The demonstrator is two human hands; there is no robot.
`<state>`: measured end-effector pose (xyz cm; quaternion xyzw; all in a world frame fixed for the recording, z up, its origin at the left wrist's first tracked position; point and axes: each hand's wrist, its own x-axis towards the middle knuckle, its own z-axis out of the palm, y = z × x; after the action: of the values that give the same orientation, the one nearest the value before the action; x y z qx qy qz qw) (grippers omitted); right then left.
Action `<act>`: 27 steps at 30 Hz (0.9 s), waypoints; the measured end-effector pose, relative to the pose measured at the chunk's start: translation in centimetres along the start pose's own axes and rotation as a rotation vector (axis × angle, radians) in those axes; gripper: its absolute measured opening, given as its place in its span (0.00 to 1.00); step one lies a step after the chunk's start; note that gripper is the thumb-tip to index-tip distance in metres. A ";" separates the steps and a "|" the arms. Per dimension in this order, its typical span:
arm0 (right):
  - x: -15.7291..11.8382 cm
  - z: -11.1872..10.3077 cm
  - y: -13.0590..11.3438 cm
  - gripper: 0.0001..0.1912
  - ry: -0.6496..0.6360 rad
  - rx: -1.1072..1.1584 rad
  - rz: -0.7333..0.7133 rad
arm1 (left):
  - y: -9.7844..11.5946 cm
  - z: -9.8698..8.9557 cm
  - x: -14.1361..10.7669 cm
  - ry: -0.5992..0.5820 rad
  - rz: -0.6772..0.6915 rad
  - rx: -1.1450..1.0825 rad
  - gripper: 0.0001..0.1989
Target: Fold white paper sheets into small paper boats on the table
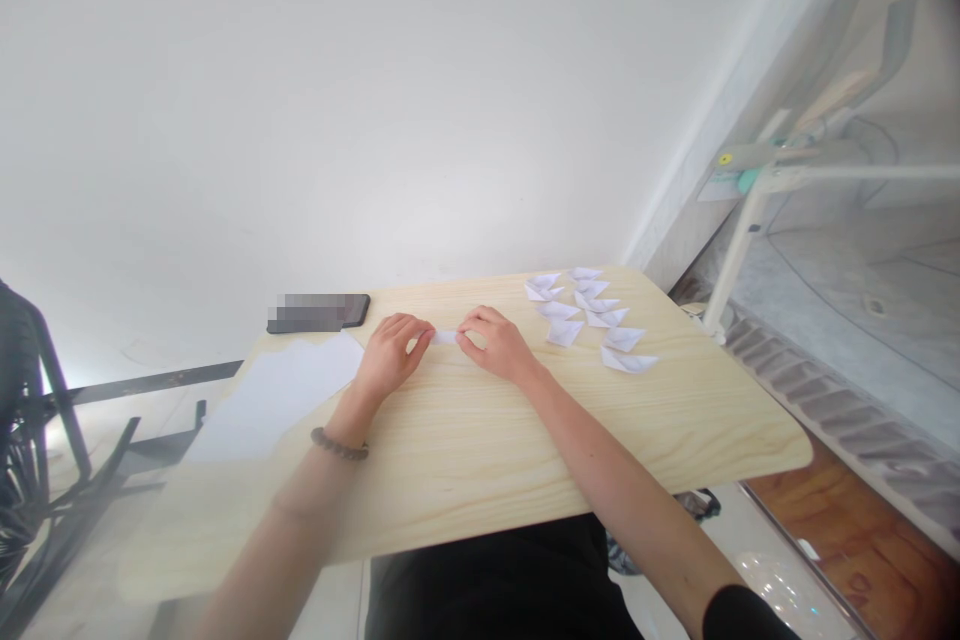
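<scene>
A small strip of folded white paper [445,336] is held level between my two hands over the middle of the wooden table [450,460]. My left hand [392,352] pinches its left end, with a beaded bracelet on the wrist. At the right end, the fingertips of my right hand [495,342] are closed on the same paper. Several folded white paper boats [564,331] stand in loose rows to the right of my right hand. Overlapping white sheets [281,395] lie to the left of my left hand.
A dark phone [319,313] lies at the table's back left, behind the sheets. The white wall [375,120] rises directly behind the table. A black chair [45,400] stands at the left, and a white metal frame [739,255] at the right.
</scene>
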<state>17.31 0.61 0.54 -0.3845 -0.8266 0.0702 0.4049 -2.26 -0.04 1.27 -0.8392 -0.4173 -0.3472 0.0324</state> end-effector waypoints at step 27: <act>0.2 -0.2 1.2 0.09 0.039 0.026 0.045 | -1.3 -0.1 -0.1 0.021 -0.029 0.001 0.08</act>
<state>18.07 1.55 0.35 -0.3993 -0.8086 0.0823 0.4243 -3.33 0.69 1.01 -0.8295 -0.4291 -0.3561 0.0323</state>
